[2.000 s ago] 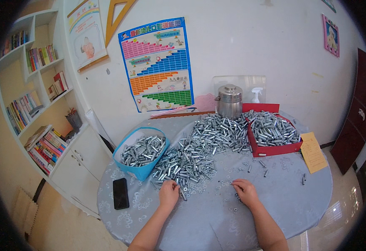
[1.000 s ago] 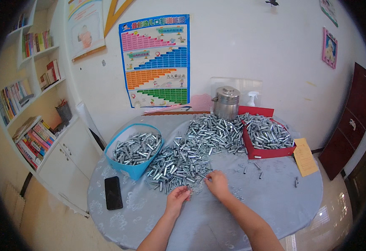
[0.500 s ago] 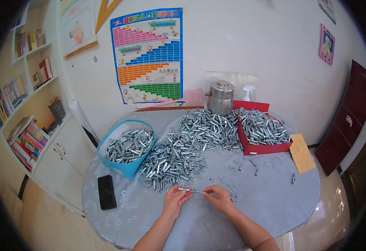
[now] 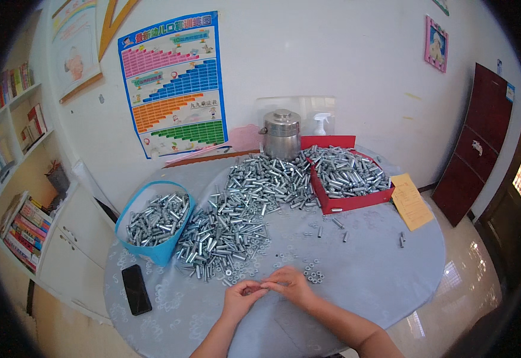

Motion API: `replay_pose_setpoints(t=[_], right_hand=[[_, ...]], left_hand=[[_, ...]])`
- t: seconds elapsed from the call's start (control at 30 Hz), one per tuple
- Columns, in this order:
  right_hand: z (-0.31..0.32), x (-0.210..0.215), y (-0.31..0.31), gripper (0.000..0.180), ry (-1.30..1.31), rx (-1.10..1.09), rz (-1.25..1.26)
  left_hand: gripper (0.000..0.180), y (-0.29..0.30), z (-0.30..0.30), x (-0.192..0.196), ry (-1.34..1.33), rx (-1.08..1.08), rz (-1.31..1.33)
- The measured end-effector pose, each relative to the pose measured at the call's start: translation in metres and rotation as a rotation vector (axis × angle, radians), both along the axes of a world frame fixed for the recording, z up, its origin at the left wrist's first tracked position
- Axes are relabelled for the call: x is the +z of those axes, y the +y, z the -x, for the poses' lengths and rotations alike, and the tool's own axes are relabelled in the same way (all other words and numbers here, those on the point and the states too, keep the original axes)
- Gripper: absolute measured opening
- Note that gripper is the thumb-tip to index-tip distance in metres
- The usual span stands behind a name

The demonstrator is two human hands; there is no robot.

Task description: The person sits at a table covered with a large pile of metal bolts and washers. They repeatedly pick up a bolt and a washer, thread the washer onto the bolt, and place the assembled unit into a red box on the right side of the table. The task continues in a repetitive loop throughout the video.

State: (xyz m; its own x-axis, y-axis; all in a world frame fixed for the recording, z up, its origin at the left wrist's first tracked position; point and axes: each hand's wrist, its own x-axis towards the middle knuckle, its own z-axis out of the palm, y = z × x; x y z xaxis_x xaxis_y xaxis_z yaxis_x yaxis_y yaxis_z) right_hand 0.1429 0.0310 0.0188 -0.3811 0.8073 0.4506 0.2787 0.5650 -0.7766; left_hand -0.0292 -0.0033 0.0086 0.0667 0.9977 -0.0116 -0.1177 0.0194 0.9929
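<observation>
Left hand [image 4: 240,298]: I'm curling it nearly closed, any contents hiding.
Right hand [image 4: 291,287]: I'm bunching it alongside, grasp unclear.
Metal tubes [image 4: 220,240]: lying heaped on the tabletop [image 4: 380,262] beyond, probably feeling hard, slick, suiting mid-length pinching.

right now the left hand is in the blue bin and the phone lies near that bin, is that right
The left hand isn't in the blue bin: the head view shows it by the right hand, in front of the metal parts. The rest stands.
</observation>
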Motion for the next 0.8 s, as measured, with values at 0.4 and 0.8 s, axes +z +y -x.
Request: replay_pose_setpoints(t=[0.4,0.8], right_hand=[[-0.052,0.003,0.064,0.018,-0.189,-0.354,0.079],[-0.055,-0.008,0.107,0.027,-0.581,-0.329,0.399]], left_hand=[[0.03,0.001,-0.003,0.007,-0.094,0.114,-0.131],[0.025,0.002,0.002,0.005,-0.123,0.171,-0.141]])
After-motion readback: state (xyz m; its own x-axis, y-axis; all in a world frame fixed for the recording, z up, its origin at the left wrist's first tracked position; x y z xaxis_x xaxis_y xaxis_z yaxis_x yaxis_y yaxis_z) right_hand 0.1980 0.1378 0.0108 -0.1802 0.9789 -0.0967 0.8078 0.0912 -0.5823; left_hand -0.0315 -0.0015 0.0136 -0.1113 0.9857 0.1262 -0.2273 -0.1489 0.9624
